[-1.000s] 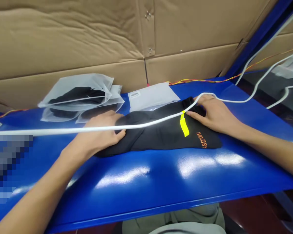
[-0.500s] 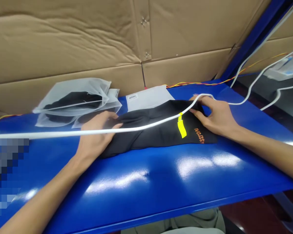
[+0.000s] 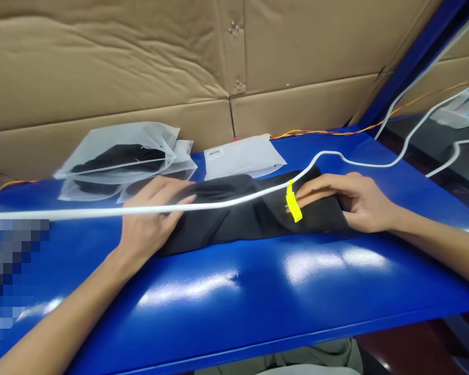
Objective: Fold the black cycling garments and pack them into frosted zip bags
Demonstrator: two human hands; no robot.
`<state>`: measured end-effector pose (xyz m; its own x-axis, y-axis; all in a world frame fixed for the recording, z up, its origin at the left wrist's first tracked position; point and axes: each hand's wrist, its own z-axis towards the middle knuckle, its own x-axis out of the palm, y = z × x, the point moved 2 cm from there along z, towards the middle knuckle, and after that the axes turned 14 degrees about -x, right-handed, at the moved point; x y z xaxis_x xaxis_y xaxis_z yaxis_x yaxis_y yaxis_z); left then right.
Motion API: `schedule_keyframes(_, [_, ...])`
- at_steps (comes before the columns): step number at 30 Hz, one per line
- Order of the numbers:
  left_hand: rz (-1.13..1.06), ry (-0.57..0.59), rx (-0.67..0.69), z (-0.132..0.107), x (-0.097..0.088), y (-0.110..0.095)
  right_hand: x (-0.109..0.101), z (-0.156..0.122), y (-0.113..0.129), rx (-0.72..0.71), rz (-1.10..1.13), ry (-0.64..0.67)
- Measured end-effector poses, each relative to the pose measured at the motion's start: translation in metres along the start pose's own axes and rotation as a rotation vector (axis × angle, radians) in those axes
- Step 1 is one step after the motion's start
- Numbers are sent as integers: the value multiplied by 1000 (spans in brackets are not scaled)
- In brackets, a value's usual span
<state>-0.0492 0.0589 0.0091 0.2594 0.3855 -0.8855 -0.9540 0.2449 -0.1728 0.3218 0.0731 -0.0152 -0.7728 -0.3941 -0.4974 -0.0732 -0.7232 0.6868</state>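
A black cloth garment (image 3: 238, 221) lies folded lengthwise on the blue table (image 3: 226, 297), with a yellow tag (image 3: 293, 207) hanging from it. My left hand (image 3: 152, 213) rests on its left part, fingers spread and holding nothing. My right hand (image 3: 346, 200) lies across its right end, with the fingers on the fold reaching the tag. The thumb is hidden. A white cable (image 3: 140, 210) runs above the garment and close over my left hand.
Translucent bags (image 3: 121, 156) with black items lie behind the garment, beside a flat white package (image 3: 240, 157). A cardboard wall (image 3: 101, 62) stands behind the table. Orange-yellow wires (image 3: 328, 133) follow the back edge. Grey clothing (image 3: 312, 357) shows below the front edge.
My right hand has moved down and turned across the garment, folding its right end over. The orange lettering is now hidden, and the tag has shifted. My left hand has barely moved.
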Motion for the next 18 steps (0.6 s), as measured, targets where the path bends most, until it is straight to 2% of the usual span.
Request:
schedule_keyframes(4, [39,89,49,1,7,5,-2,1,0,-65,92,108])
schedule_keyframes(8, [2,93,105,2,8,6,-3,8,6,-137,294,275])
schedule_keyframes(14, [-6,64,209,0,3,-1,-3,18,22,-77,458,469])
schedule_keyframes(18, [-17,-2,166,0,2,-1,-2,14,21,-15,375,457])
